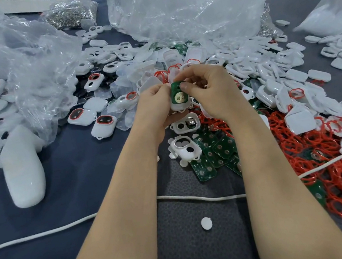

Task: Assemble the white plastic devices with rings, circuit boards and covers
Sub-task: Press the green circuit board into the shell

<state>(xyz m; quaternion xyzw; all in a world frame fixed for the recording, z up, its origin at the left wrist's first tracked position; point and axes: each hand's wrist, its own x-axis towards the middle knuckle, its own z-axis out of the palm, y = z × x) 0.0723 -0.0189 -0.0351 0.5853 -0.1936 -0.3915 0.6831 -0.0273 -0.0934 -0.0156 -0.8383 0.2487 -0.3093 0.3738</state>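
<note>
We hold a green circuit board [177, 94] in a white housing [181, 106] above the middle of the blue table [81, 187]

Our left hand [154, 101] grips the housing from the left, fingers curled under it; our right hand [211, 92] pinches the top of the board, thumb on its face. Its round brass contact faces us. Just below our hands lie two empty housings [185, 125], then loose circuit boards [215, 151]; red rings [341, 192] sprawl to the right, white covers [295, 75] beyond them, finished devices [81, 117] to the left, and a white cord [48, 233] crosses under our forearms
</note>
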